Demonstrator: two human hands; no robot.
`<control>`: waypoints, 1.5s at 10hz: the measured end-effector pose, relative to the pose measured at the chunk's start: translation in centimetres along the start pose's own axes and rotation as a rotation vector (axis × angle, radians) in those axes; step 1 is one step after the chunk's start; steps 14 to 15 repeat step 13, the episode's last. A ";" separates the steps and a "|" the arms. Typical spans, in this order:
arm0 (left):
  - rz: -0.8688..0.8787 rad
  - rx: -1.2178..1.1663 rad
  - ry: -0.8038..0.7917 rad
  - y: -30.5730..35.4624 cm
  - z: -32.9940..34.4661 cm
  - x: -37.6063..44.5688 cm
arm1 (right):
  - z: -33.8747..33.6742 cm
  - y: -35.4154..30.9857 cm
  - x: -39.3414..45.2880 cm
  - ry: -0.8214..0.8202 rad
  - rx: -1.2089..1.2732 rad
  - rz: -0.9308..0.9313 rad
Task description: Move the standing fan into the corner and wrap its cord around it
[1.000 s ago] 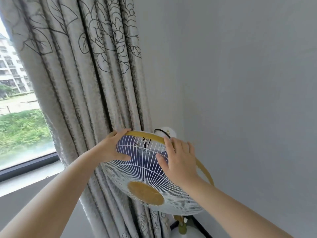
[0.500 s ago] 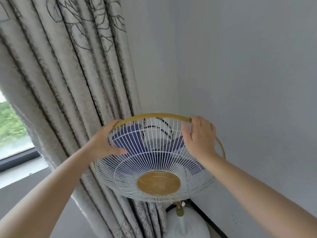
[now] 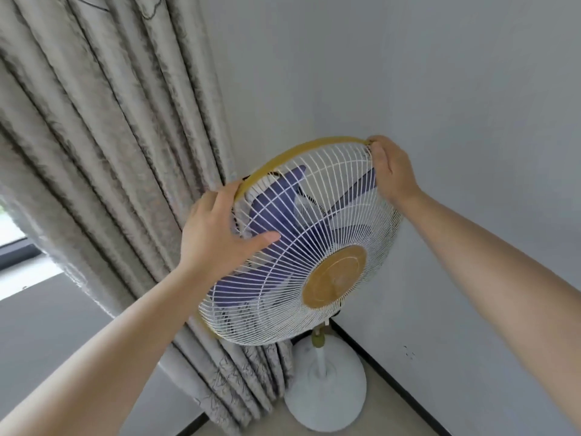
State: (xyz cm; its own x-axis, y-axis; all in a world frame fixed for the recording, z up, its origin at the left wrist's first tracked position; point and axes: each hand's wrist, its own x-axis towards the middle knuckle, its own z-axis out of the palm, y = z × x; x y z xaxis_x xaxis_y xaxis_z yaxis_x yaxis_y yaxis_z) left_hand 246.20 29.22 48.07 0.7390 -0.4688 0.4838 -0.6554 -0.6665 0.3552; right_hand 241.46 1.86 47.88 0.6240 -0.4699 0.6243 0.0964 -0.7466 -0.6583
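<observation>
Left of the fan (image 3: 301, 247), only a sliver of window (image 3: 12, 243) shows past the curtain (image 3: 103, 158), which hangs just beside the fan's left rim and hides the wall behind it. The fan's motor housing and cord are hard to make out behind the white grille; a dark bit near the top-left rim may be cord, but that cannot be told. The pole is mostly hidden by the tilted head, with only its lower stretch and the round white base (image 3: 327, 391) showing on the floor (image 3: 371, 416) below the fan, close to where the two walls meet. The left hand (image 3: 217, 234) grips the fan's upper-left rim, fingers curled over the yellow band and thumb pressed flat across the grille. The right hand (image 3: 391, 171) holds the fan's top-right rim, fingers wrapped behind it, thumb in front. Both forearms reach up and forward from the bottom corners. Against half a second ago, the fan's head faces more to the right and sits higher in view, the hands are further apart on the rim, and more of the base shows.
</observation>
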 end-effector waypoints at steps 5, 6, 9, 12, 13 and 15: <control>0.070 -0.032 -0.013 1.6 -0.1 -0.7 | -3.3 -0.1 -3.4 0.090 -0.106 0.037; -0.012 -0.223 0.055 1.7 -1.1 -0.7 | -3.4 -0.6 -5.1 0.129 -0.197 0.025; 0.102 -0.065 0.160 5.9 -2.0 -3.7 | -5.3 -2.3 -9.4 0.055 -0.225 0.027; 0.087 0.067 0.131 8.5 -1.9 -4.0 | -5.8 -3.0 -10.8 -0.094 -0.212 0.048; 0.041 0.095 0.144 8.5 -1.9 -2.8 | -6.9 -4.4 -10.6 -0.088 -0.114 0.050; 0.041 0.095 0.144 8.5 -1.9 -2.8 | -6.9 -4.4 -10.6 -0.088 -0.114 0.050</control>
